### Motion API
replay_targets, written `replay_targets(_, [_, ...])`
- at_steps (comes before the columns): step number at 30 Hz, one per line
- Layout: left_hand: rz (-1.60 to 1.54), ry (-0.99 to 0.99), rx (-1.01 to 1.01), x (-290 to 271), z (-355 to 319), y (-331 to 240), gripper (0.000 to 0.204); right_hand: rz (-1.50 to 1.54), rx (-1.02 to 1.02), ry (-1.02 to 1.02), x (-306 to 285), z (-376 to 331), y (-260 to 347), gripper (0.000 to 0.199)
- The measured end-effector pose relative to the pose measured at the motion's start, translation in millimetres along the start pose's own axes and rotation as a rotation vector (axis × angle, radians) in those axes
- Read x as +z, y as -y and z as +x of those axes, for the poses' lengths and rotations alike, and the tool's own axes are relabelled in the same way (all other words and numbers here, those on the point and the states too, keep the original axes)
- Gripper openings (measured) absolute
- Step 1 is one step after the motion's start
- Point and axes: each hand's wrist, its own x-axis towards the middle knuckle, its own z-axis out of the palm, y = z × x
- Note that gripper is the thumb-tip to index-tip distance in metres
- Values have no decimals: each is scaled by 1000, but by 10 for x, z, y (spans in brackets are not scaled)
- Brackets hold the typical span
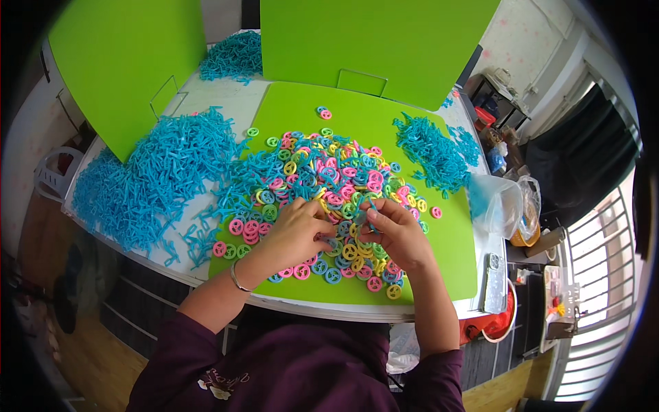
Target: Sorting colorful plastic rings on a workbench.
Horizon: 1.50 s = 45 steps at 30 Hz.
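A heap of small spoked plastic rings [350, 250] in pink, green, yellow and blue lies in front of me. They look like toy steering wheels. My left hand [298, 230] rests over the near left part of the heap, fingers bent and apart from the thumb, with no held piece visible. Just right of it, my right hand [398, 233] pinches a small blue plastic piece [373, 204] between thumb and fingers above the rings. The fingers partly cover that piece, so its full shape is hidden. Blue forked plastic pieces [250, 178] mix into the heap's left side.
Under the heap lies a green board [449, 254]. Large piles of blue forked pieces stand left [171, 165], far back [233, 55] and right [432, 151]. Upright green panels [377, 41] rise behind. A clear plastic tub [494, 206] and a phone [493, 281] sit at the right edge.
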Motion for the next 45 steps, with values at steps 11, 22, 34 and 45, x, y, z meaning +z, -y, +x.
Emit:
replay_targets(11, [-1221, 125, -552, 96, 76, -11, 30, -77, -94, 151, 153, 13, -161, 23])
replay_targets(22, [-1729, 74, -733, 49, 31, -205, 31, -367, -290, 5, 276, -1, -276, 20])
replay_targets(34, [-1869, -42, -761, 220, -10, -252, 21, -602, -497, -286, 374, -7, -407, 20])
replay_targets(45, [-1694, -185, -670, 250, -31, -348, 18, -63, -276, -219, 453, 24, -377, 19])
